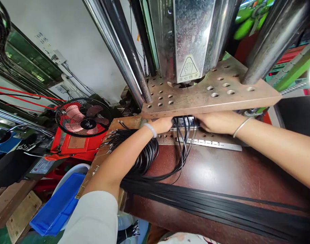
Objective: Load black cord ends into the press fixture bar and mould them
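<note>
Under the thick metal plate of a press, my left hand (163,125) reaches in from the left, its fingers closed at the edge of a bunch of black cables (184,142). On the other side of the bunch, my right hand (213,122) has its fingers curled in against the cables. The plate's edge hides part of both hands' fingertips. Between the hands, the cable ends run over a shiny metal block (179,124) in the gap below the plate. From there the cables hang down onto the brown tabletop.
Coiled black cables (147,156) lie beside my left forearm. Long black strands (208,200) stretch across the brown table (221,169). A slotted metal strip (215,145) lies before the press plate (195,98). At left are a fan (87,122) and a blue bin (55,206).
</note>
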`<state>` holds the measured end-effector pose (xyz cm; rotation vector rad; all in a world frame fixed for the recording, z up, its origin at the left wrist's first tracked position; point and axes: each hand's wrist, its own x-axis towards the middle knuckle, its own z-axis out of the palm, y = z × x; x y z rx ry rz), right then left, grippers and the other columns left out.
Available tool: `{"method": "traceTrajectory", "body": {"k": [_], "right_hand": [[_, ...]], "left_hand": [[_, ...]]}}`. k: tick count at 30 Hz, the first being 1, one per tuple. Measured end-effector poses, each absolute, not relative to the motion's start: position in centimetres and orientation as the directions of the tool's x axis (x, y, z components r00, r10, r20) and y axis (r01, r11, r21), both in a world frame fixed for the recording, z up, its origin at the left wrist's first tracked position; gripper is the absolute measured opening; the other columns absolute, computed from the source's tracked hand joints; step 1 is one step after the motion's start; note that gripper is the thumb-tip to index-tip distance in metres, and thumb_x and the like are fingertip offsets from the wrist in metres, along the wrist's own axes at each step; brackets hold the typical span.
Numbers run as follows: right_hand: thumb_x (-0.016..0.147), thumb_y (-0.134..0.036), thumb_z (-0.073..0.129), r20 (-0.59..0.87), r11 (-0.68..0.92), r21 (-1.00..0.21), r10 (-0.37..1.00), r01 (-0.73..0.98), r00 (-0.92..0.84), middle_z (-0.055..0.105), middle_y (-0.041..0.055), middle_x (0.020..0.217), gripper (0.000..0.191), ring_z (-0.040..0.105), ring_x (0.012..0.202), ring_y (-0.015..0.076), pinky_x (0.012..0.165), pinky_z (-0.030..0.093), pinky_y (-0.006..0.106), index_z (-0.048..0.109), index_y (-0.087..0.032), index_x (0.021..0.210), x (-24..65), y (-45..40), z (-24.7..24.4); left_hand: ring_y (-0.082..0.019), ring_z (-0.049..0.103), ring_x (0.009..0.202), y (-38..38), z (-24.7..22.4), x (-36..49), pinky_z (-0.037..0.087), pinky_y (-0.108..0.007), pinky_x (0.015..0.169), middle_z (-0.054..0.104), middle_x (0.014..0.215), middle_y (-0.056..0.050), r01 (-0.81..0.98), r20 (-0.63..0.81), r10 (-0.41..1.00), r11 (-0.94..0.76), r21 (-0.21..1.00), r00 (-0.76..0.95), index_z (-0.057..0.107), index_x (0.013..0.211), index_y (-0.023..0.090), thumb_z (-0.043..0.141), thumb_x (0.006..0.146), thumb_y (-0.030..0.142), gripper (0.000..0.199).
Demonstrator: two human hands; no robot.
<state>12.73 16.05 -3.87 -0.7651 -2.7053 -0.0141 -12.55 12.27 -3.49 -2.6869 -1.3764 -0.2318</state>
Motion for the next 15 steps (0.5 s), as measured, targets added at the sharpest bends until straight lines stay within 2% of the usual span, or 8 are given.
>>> {"method": "traceTrajectory", "body": {"k": [2, 4, 7, 10, 13, 15], "right_hand": [[0.079, -0.015, 0.050, 0.296, 0.894, -0.010, 0.431, 0.449, -0.852, 0.067, 0.0145, 0.122, 0.048, 0.064, 0.106, 0.0296, 0.093, 0.048, 0.041, 0.060, -0.013, 0.126, 12.6, 15.4, -4.4], [0.081, -0.017, 0.048, 0.327, 0.885, 0.026, 0.432, 0.465, -0.840, 0.068, 0.0159, 0.119, 0.049, 0.066, 0.103, 0.0301, 0.091, 0.050, 0.042, 0.058, -0.010, 0.128, 12.9, 15.2, -4.9], [0.086, -0.025, 0.048, 0.393, 0.858, -0.020, 0.479, 0.514, -0.785, 0.069, 0.0155, 0.117, 0.048, 0.066, 0.102, 0.0294, 0.091, 0.052, 0.041, 0.056, -0.009, 0.131, 13.8, 15.4, -5.4], [0.087, -0.028, 0.047, 0.349, 0.871, -0.013, 0.465, 0.492, -0.814, 0.068, 0.0153, 0.119, 0.048, 0.067, 0.101, 0.0302, 0.090, 0.052, 0.042, 0.056, -0.009, 0.130, 14.4, 15.7, -5.5], [0.086, -0.030, 0.050, 0.273, 0.820, 0.052, 0.537, 0.569, -0.798, 0.070, 0.0144, 0.113, 0.046, 0.068, 0.094, 0.0324, 0.083, 0.054, 0.045, 0.059, -0.014, 0.128, 15.0, 15.1, -5.0], [0.089, -0.029, 0.047, 0.316, 0.753, 0.043, 0.614, 0.657, -0.723, 0.071, 0.0177, 0.109, 0.042, 0.068, 0.093, 0.0339, 0.082, 0.053, 0.045, 0.060, -0.011, 0.124, 15.6, 14.3, -4.5]], "left_hand": [[-0.021, 0.046, 0.136, 11.4, -3.2, -12.6, 0.034, -0.033, 0.119, 0.049, 0.146, -0.009, 0.774, 0.119, 0.768, -0.633, -0.013, 0.629, 0.046, 0.143, 0.013, 0.048, 0.078, 0.007, 0.065], [-0.020, 0.044, 0.138, 10.6, -3.0, -13.0, 0.033, -0.033, 0.120, 0.047, 0.148, -0.010, 0.781, 0.083, 0.780, -0.623, 0.028, 0.620, 0.046, 0.142, 0.012, 0.047, 0.078, 0.007, 0.065], [-0.021, 0.047, 0.135, 9.8, -3.0, -14.0, 0.035, -0.037, 0.119, 0.051, 0.145, -0.010, 0.849, 0.125, 0.853, -0.519, 0.098, 0.507, 0.046, 0.142, 0.012, 0.047, 0.081, 0.011, 0.061], [-0.022, 0.049, 0.133, 9.8, -3.2, -14.6, 0.035, -0.036, 0.119, 0.051, 0.144, -0.012, 0.854, 0.083, 0.863, -0.505, 0.123, 0.498, 0.047, 0.141, 0.009, 0.047, 0.080, 0.011, 0.060], [-0.022, 0.045, 0.137, 9.7, -2.9, -14.9, 0.031, -0.036, 0.121, 0.048, 0.146, -0.013, 0.852, 0.026, 0.859, -0.511, 0.118, 0.512, 0.044, 0.143, 0.009, 0.050, 0.081, 0.012, 0.062], [-0.024, 0.042, 0.139, 9.0, -2.4, -14.8, 0.031, -0.039, 0.121, 0.044, 0.149, -0.014, 0.871, 0.022, 0.878, -0.477, 0.114, 0.478, 0.040, 0.145, 0.009, 0.053, 0.081, 0.015, 0.066]]}}
